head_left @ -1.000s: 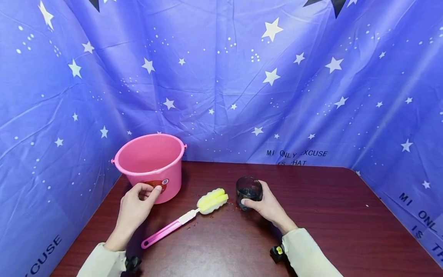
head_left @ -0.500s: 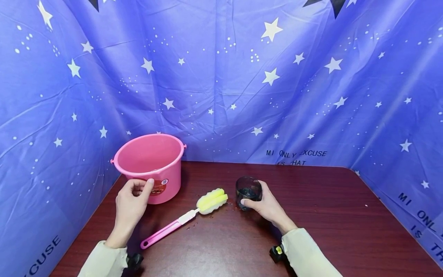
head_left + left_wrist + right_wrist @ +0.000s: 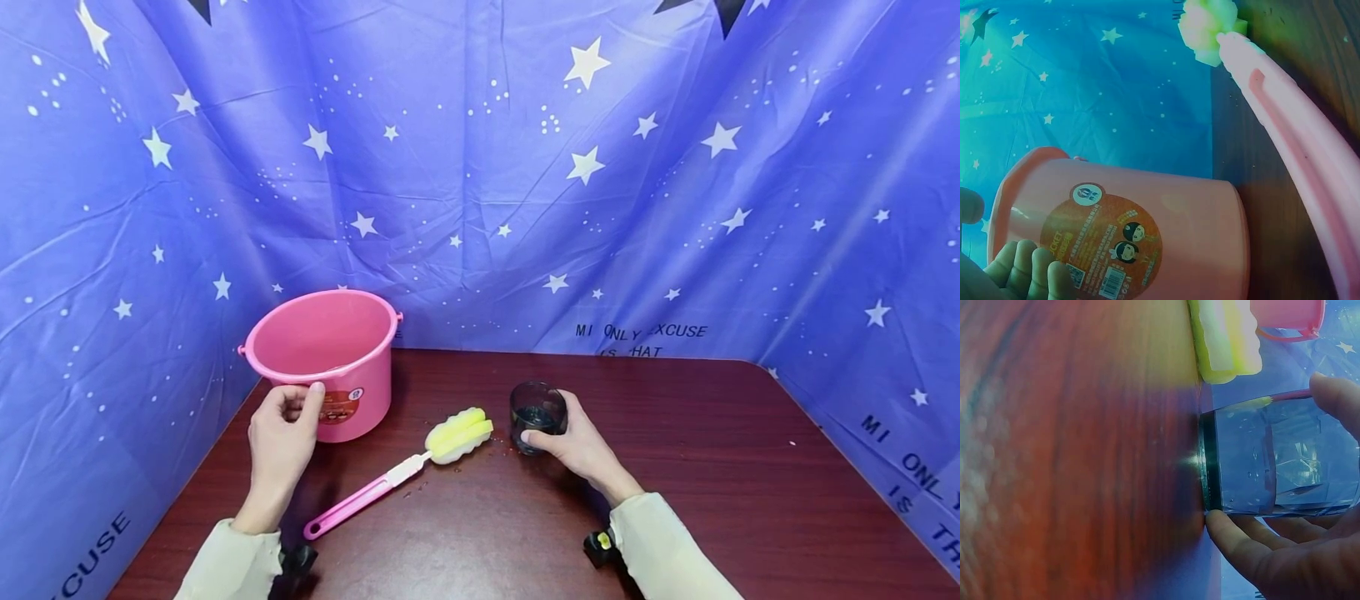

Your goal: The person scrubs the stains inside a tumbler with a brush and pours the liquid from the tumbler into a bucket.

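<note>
My right hand (image 3: 581, 446) grips a dark tinted glass (image 3: 538, 417) that stands upright on the table, clear liquid inside. In the right wrist view the thumb lies on one side of the glass (image 3: 1247, 462) and the fingers on the other. At the left, my left hand (image 3: 285, 454) is in front of a pink bucket (image 3: 367, 383), fingers loosely bent, thumb apart from them, nothing between. The left wrist view has its fingers (image 3: 1022, 269) overlapping the bucket's round orange label (image 3: 1104, 244). Between the hands lies a pink-handled sponge brush (image 3: 360, 508) with a yellow and white head.
The dark red-brown wooden table (image 3: 712, 467) carries small water drops around the brush head and glass. A blue star-patterned curtain (image 3: 465, 167) encloses the table's back and sides. A small white speck (image 3: 792, 443) lies at the right.
My left hand has shifted left across the bucket's front, uncovering more of its label. The right hand, glass, bucket and brush stay where they were.
</note>
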`<state>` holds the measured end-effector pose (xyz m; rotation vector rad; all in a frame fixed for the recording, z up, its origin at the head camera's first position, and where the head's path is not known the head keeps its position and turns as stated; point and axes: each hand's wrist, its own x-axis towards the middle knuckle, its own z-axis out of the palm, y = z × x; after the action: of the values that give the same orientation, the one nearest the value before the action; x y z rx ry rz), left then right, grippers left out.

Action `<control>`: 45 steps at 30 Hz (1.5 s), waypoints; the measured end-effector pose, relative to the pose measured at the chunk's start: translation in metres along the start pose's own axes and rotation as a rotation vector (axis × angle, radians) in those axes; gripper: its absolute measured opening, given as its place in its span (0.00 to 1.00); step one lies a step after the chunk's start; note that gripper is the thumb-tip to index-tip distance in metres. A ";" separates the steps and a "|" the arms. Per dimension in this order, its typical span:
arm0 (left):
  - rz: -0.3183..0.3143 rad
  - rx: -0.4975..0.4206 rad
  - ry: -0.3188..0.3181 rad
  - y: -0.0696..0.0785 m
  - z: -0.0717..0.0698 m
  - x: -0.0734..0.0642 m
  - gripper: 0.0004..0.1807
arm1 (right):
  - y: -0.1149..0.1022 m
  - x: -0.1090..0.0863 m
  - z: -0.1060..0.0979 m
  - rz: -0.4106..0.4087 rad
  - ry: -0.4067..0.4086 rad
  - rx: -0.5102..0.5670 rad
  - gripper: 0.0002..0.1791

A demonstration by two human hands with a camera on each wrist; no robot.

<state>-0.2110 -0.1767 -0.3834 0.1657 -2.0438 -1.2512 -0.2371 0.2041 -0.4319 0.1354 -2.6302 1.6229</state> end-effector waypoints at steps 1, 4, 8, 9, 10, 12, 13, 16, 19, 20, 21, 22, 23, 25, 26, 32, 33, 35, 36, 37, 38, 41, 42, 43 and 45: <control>-0.001 0.002 0.001 0.000 0.000 0.000 0.15 | 0.000 0.000 0.000 0.001 0.001 0.002 0.47; -0.009 0.002 0.008 0.002 0.002 0.002 0.16 | 0.001 0.000 0.000 0.000 -0.002 -0.002 0.47; -0.042 -0.023 0.015 0.004 0.004 0.004 0.17 | 0.000 -0.001 0.000 0.006 0.000 0.005 0.47; -0.054 -0.033 0.017 0.005 0.004 0.004 0.17 | 0.000 -0.001 -0.001 0.005 0.001 0.004 0.47; -0.067 -0.048 0.018 0.005 0.004 0.005 0.18 | 0.000 -0.001 -0.001 0.005 0.002 0.005 0.47; -0.097 -0.087 0.019 0.006 0.005 0.005 0.18 | -0.001 0.000 -0.001 0.004 0.005 0.005 0.47; -0.112 -0.105 0.020 0.006 0.005 0.005 0.19 | -0.001 0.000 -0.001 -0.001 0.005 0.005 0.47; -0.165 -0.177 0.015 0.008 0.005 0.006 0.19 | -0.001 0.000 -0.001 -0.008 0.003 0.013 0.47; -0.238 -0.259 0.001 0.010 0.004 0.008 0.20 | 0.000 0.000 -0.002 -0.014 -0.001 0.020 0.48; -0.266 -0.296 -0.005 0.010 0.004 0.008 0.20 | 0.000 0.000 -0.001 -0.013 0.000 0.018 0.48; -0.293 -0.333 -0.008 0.010 0.004 0.009 0.20 | 0.000 0.000 -0.001 -0.011 0.003 0.017 0.48; -0.318 -0.365 -0.011 0.011 0.004 0.009 0.20 | 0.000 0.000 -0.001 -0.010 0.003 0.017 0.48; -0.337 -0.392 -0.013 0.011 0.004 0.010 0.19 | 0.000 0.000 -0.001 -0.008 0.004 0.013 0.48; -0.366 -0.437 -0.012 0.011 0.003 0.010 0.19 | 0.000 0.000 -0.001 -0.005 0.004 0.008 0.49; -0.371 -0.452 -0.011 0.012 0.003 0.010 0.19 | 0.000 0.000 -0.001 -0.007 0.004 0.008 0.48; -0.372 -0.501 -0.001 0.013 0.004 0.010 0.20 | 0.001 0.001 -0.001 -0.017 0.017 0.003 0.46; -0.371 -0.508 0.003 0.013 0.004 0.010 0.20 | 0.001 0.001 -0.001 -0.015 0.019 0.002 0.46; -0.366 -0.519 0.012 0.014 0.005 0.010 0.20 | 0.001 0.001 -0.001 -0.013 0.021 0.000 0.46; -0.363 -0.521 0.015 0.014 0.006 0.010 0.20 | 0.001 0.001 -0.001 -0.011 0.024 -0.001 0.46; -0.360 -0.520 0.017 0.014 0.006 0.010 0.20 | 0.001 0.001 -0.001 -0.012 0.026 -0.002 0.46; -0.355 -0.517 0.019 0.014 0.006 0.010 0.20 | 0.000 0.001 -0.001 -0.013 0.029 0.000 0.46; -0.349 -0.513 0.016 0.014 0.007 0.010 0.21 | -0.001 0.000 -0.001 -0.018 0.036 0.001 0.46; -0.352 -0.513 0.012 0.013 0.006 0.010 0.21 | -0.001 0.000 0.000 -0.020 0.036 0.003 0.46; -0.355 -0.519 0.008 0.012 0.005 0.010 0.20 | -0.001 0.000 0.000 -0.022 0.037 0.004 0.45; -0.364 -0.531 0.000 0.011 0.004 0.009 0.20 | 0.000 0.001 0.001 -0.024 0.035 0.003 0.45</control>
<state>-0.2173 -0.1726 -0.3706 0.2926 -1.6527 -1.9711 -0.2376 0.2026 -0.4322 0.1367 -2.5909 1.6068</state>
